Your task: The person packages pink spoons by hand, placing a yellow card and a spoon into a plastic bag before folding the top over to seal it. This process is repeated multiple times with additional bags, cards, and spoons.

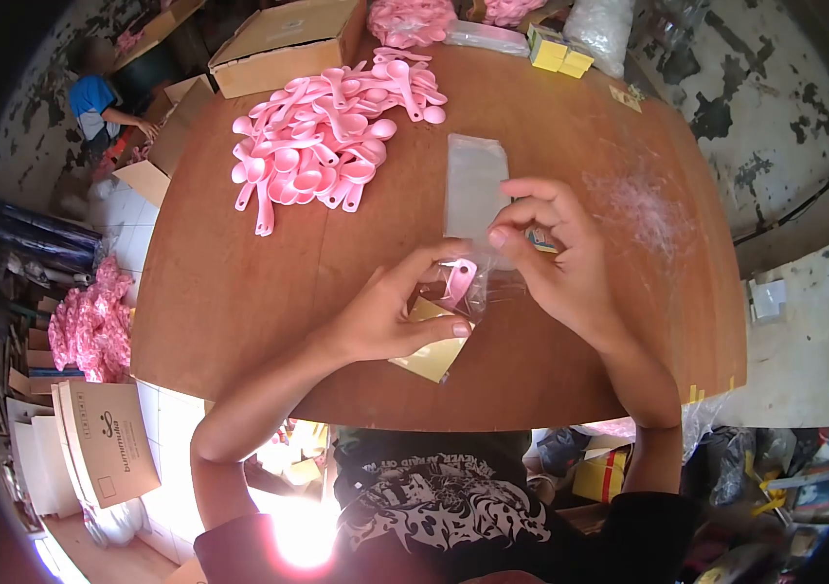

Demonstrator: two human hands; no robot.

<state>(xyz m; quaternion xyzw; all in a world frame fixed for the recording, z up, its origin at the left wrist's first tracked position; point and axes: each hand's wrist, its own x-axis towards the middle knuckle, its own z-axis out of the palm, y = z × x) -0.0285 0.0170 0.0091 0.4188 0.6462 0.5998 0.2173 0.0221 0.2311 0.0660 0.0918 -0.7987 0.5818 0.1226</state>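
My left hand [390,310] is closed around a small clear plastic bag [478,289] with a pink spoon [458,282] in it; the spoon's holed handle end shows. A pale yellow card [431,352] lies under my left thumb, at the lower end of the bag. Just right of the bag's upper edge is my right hand [560,253], its thumb and fingers drawn together. What they pinch, perhaps thin film, is too faint to make out. Behind my hands lies a stack of flat clear bags [476,175]. A small printed card [541,238] is partly hidden by my right hand.
A heap of pink spoons [312,146] covers the table's [230,292] far left. Tangled clear strips [643,204] lie at right. At the back stand a cardboard box [288,44] and yellow boxes [558,51]. Another person [93,102] reaches into a carton at far left.
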